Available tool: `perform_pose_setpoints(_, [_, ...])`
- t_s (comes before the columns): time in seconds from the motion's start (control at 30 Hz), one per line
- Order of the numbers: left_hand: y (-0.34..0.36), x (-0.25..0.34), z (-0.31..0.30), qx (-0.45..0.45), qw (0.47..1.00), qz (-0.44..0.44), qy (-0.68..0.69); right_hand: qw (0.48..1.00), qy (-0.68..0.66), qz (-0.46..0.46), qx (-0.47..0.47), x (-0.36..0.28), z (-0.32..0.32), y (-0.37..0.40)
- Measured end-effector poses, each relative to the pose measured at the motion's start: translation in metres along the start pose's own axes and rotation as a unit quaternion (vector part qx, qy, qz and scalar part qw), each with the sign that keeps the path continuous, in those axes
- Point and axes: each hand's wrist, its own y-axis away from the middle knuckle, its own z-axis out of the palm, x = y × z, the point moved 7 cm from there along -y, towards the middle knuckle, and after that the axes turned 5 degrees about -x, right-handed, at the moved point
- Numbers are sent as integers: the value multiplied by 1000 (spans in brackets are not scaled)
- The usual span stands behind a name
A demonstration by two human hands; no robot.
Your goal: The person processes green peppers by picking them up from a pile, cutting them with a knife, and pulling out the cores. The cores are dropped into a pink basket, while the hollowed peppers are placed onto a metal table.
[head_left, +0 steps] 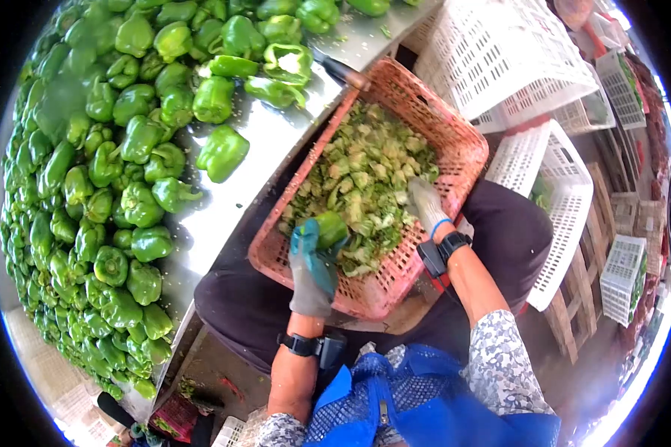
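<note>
My left hand (311, 264), in a grey and teal glove, is closed around a green bell pepper (331, 229) above the near left part of a pink plastic crate (376, 298). Pale pepper cores and green scraps (365, 160) fill much of that crate, which sits between my knees. Over the crate's right side is my right hand (427, 205), in a whitish glove. Its fingers look drawn together among the cores; whatever they hold cannot be made out.
A large heap of green bell peppers (112, 194) covers the metal table (224, 201) at left. A knife (343, 72) lies at the table's edge, its handle by the crate's corner. White plastic crates (507, 59) and a wooden pallet (574, 298) stand to the right.
</note>
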Motion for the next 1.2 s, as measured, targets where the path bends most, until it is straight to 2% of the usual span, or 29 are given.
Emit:
perform_pose_setpoints(0.07, [-2,-7,-4,-22,999,-27,4,997,77,-9,-24,35,-3,-30])
perform_pose_setpoints(0.1, [-1,-4,1,-26,999,-23,-5,981,185,-27,-41,22,-2,-32])
perform_pose_setpoints(0.2, [1,-2,1,-13,1000,-24,6,948,304,-76,-53,-23,-3,-17])
perform_pose_setpoints(0.27, [0,0,2,-23,999,-20,23,972,218,-70,45,-68,-4,-15])
perform_pose_setpoints(0.33, [4,6,8,-31,999,-13,34,915,186,-336,121,-160,11,18])
perform_pose_setpoints(0.4, [6,10,14,-36,999,-8,28,859,222,-438,142,-254,41,75])
perform_pose_setpoints(0.47, [5,12,19,-46,999,1,26,801,302,-500,134,-305,75,95])
perform_pose_setpoints(0.53, [4,14,21,-59,998,14,28,763,427,-470,123,-328,112,84])
perform_pose_setpoints(0.57, [3,15,22,-63,997,13,33,744,507,-425,93,-337,128,85])
perform_pose_setpoints(0.67, [2,18,27,-106,991,18,80,649,564,-505,79,-340,149,73])
perform_pose_setpoints(0.7, [1,18,27,-104,991,20,81,667,563,-484,52,-337,145,65])
perform_pose_setpoints(0.8, [1,19,26,-92,988,31,123,729,510,-451,76,-323,112,76])
perform_pose_setpoints(0.9, [-3,12,22,-134,979,4,151,848,313,-426,29,-283,59,99])
perform_pose_setpoints(0.93, [-3,10,23,-150,975,-7,162,926,202,-319,-12,-257,43,98])
perform_pose_setpoints(0.97, [0,12,27,-144,978,6,148,953,133,-264,-62,-235,31,108])
perform_pose_setpoints(1.03, [4,16,32,-147,980,45,128,966,133,-195,-110,-199,22,142])
perform_pose_setpoints(1.1, [7,18,35,-142,980,60,129,971,105,-175,-125,-174,25,191])
perform_pose_setpoints(1.2, [13,17,35,-158,982,41,97,950,163,-209,-164,-144,32,235])
